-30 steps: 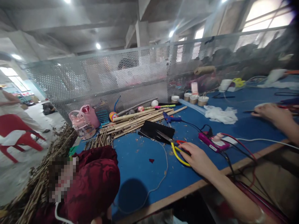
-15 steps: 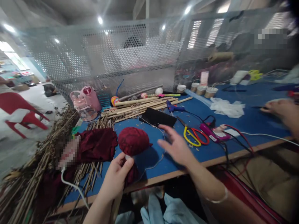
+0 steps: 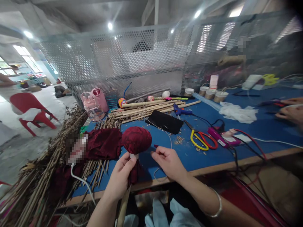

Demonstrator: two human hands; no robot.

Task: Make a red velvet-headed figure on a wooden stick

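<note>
My left hand (image 3: 121, 171) pinches the white-wrapped neck of a stick (image 3: 123, 206). On top of it sits a rounded head covered in dark red cloth (image 3: 136, 139), with more red cloth hanging below the neck. Just right of the head, my right hand (image 3: 169, 162) has its thumb and fingers drawn together; whatever lies between them is too small to see. A thin pale string (image 3: 168, 134) runs over the blue table behind this hand and loops at the table edge. A dark red cloth strip (image 3: 104, 143) lies to the left.
Scissors (image 3: 200, 140), a blue glue gun (image 3: 182, 110), a black sheet (image 3: 164, 122) and a purple power strip (image 3: 223, 138) lie on the blue table (image 3: 146, 170). Wooden sticks (image 3: 151, 107) and a pink bag (image 3: 96, 104) stand behind. Dry stems (image 3: 44, 176) crowd the left. Another person's hand (image 3: 292, 113) works at right.
My right hand has come down and left, closer to the red head, its spread fingers now drawn together. The string has shifted into a loop. The left hand keeps its hold; the view has turned slightly left.
</note>
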